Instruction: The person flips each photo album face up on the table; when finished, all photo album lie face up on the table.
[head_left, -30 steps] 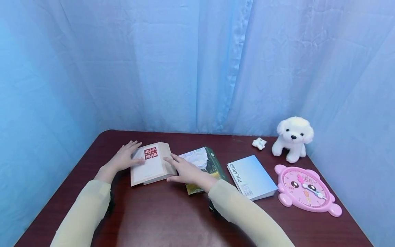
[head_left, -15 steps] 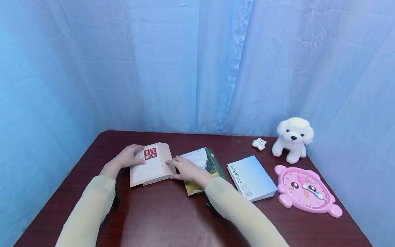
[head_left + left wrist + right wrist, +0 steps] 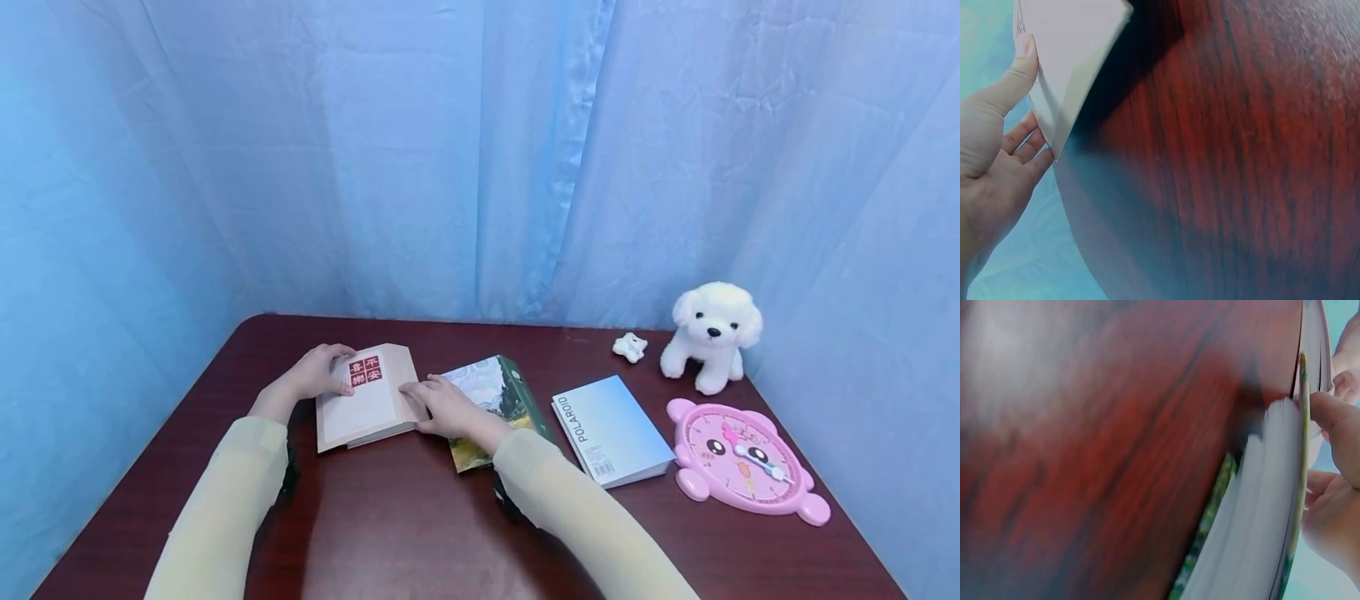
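Note:
A pale book (image 3: 367, 412) with four red character squares lies cover up on the left of the dark table. My left hand (image 3: 311, 375) pinches its left edge, thumb on the cover; the left wrist view shows the other fingers (image 3: 1022, 137) curled at the edge. My right hand (image 3: 453, 410) rests relaxed fingers against the book's beige right side, the thumb near its lower right corner. Beneath that hand lies a green book (image 3: 536, 408) with a painted landscape cover, partly hidden. Its white pages (image 3: 1260, 506) stand close in the right wrist view.
A blue-white POLAROID album (image 3: 618, 429) lies to the right of the green book. Further right sit a pink toy clock (image 3: 742, 458) and a white plush dog (image 3: 711, 337), with a small white bear-shaped piece (image 3: 630, 348) nearby. Blue curtains (image 3: 420, 167) hang behind the table.
My left hand has drawn its spread fingers in and now grips the pale book's left edge. My right hand's fingers have bent slightly at the book's right side. The books have hardly moved.

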A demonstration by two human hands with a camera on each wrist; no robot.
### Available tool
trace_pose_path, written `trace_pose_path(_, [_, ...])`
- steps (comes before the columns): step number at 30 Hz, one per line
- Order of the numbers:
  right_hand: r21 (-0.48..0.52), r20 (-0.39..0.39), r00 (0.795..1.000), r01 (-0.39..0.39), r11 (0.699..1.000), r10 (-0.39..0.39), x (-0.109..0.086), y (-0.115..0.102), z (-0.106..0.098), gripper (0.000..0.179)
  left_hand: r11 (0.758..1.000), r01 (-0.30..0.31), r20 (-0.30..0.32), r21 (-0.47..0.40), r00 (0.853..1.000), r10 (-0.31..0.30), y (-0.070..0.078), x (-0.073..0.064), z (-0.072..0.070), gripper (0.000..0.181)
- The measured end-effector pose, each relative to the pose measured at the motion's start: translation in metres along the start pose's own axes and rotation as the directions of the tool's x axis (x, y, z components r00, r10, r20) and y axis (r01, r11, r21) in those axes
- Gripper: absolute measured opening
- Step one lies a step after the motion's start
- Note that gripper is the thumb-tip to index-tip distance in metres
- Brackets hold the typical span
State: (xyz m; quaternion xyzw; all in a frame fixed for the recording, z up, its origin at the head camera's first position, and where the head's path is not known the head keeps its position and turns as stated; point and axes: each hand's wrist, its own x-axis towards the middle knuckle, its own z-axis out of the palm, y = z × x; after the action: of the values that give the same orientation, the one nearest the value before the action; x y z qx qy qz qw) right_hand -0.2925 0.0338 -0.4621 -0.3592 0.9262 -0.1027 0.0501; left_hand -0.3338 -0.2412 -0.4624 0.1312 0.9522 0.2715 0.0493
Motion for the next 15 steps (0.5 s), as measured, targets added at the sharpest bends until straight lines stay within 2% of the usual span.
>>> trace_pose_path(9, [0.202, -0.063, 0.998, -0.012, 0.979, 0.025, 0.0004, -0.0002, -0.0006, 0.066, 0.998, 0.042, 0.014, -0.052, 0.999, -0.041, -0.0025, -0.0018, -0.0003, 0.076])
trace_pose_path(12, [0.311, -0.118, 0.993, 0.019, 0.95, 0.018, 0.0013, 0.0015, 0.0004, 0.065, 0.997, 0.028, 0.018, -0.065, 0.999, -0.027, -0.0027, -0.0043, -0.0027, 0.079])
trace_pose_path(15, [0.448, -0.17, 0.985, 0.055, 0.892, 0.024, 0.0023, 0.0025, 0.0008, 0.064, 0.997, 0.015, 0.026, -0.08, 1.0, -0.013, -0.0008, -0.0061, -0.0069, 0.081])
